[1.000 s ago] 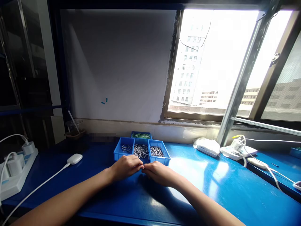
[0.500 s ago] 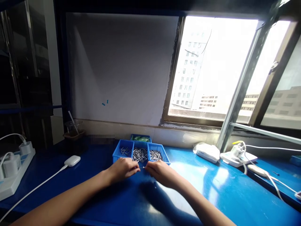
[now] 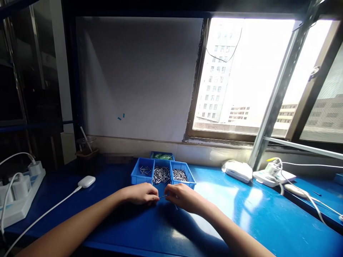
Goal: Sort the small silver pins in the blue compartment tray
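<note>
My left hand (image 3: 146, 193) is closed, its fingertips on one end of a small thin metal piece (image 3: 163, 196). From the other side my right hand (image 3: 178, 194) pinches the piece's opposite end, so it spans the short gap between my hands just above the blue table. Right behind my hands, a left blue bin (image 3: 135, 177) holds a few dark metal pins (image 3: 145, 170). A pile of metal pins (image 3: 161, 174) lies in the middle, and a right blue bin (image 3: 189, 174) holds more small metal parts (image 3: 179, 175).
Behind the bins is a blue tray with green packets (image 3: 162, 156). A white case (image 3: 87, 181) on a cable and a power strip (image 3: 24, 203) lie left. A cup (image 3: 87, 144) stands back left. A white packet (image 3: 237, 171) and plugged charger (image 3: 272, 171) sit right.
Both hands have moved slightly down toward the table with the thin piece between them. The whole view has shifted a little.
</note>
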A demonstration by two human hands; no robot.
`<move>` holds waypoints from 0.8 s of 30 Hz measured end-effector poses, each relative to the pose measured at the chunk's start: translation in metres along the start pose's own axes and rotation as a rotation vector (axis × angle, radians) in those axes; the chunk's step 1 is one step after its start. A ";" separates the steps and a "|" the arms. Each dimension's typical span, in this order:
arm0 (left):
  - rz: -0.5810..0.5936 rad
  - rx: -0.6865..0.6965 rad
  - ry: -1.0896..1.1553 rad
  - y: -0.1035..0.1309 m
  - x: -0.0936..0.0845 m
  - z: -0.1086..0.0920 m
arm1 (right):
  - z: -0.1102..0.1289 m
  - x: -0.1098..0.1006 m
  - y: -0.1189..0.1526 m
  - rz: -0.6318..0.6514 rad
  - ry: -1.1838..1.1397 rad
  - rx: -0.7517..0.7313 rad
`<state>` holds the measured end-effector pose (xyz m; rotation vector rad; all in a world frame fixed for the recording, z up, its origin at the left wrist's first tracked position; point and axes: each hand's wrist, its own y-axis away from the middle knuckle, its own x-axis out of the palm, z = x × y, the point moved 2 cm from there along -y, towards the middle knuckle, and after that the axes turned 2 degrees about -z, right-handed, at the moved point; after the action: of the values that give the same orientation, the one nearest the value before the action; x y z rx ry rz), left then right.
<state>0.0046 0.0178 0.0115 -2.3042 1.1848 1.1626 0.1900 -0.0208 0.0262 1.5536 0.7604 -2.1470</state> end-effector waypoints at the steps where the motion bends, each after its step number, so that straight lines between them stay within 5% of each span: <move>1: 0.043 -0.009 0.041 0.000 -0.002 0.000 | 0.001 0.000 0.000 0.006 0.000 -0.006; 8: 0.290 0.029 0.125 0.005 -0.008 0.003 | 0.009 0.005 0.001 0.023 0.030 -0.105; 11: 0.309 0.044 0.113 0.008 -0.009 0.003 | 0.011 0.004 0.003 0.028 0.014 -0.111; 18: 0.171 0.008 0.071 0.006 -0.005 -0.003 | 0.012 0.001 0.003 -0.005 -0.016 -0.125; 24: -0.074 -0.012 0.075 0.000 -0.001 0.001 | 0.007 0.001 0.001 -0.061 0.092 -0.062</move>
<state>0.0036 0.0188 0.0114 -2.3984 1.1106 1.0686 0.1851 -0.0257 0.0268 1.6260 0.9067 -2.0858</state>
